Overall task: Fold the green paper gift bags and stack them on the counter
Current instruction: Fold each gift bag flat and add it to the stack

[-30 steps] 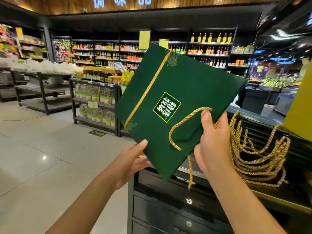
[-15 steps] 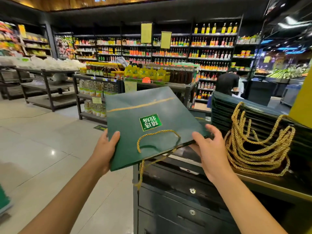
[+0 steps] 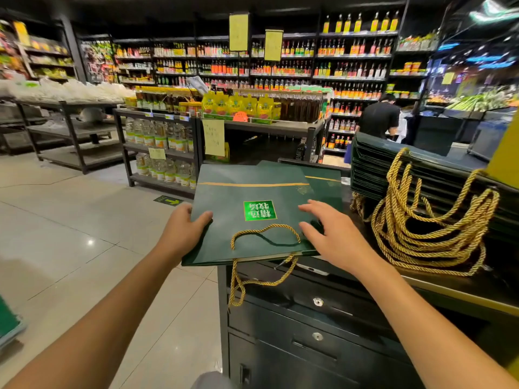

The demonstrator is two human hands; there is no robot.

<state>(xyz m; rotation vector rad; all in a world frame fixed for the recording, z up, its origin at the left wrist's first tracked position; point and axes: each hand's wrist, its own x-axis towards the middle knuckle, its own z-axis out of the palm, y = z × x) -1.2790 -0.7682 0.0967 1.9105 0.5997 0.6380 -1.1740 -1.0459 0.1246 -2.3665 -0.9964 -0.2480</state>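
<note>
The bag [image 3: 252, 220] lies folded flat at mid-frame, its mouth and gold handle [image 3: 273, 225] toward the bottom edge and its stripe [image 3: 252, 184] across the far end, so its length runs from bottom to top of the picture. My left hand [image 3: 182, 234] grips its left edge, thumb on top and fingers underneath. My right hand [image 3: 334, 240] is spread with straight fingers over the right edge, holding nothing; I cannot tell whether it presses or hovers. The bag seems to rest on a second bag [image 3: 325, 178] on the counter [image 3: 449, 287], with its left part hanging past the counter's end over the floor [image 3: 70, 220]. The tall stack [image 3: 393, 169] and its heap of cords [image 3: 429, 228] stand at the right, nearer my right hand, so I judge a rightward slide comes next. Drawers [image 3: 309, 318] sit below and shop shelves [image 3: 280, 66] fill the top.
</note>
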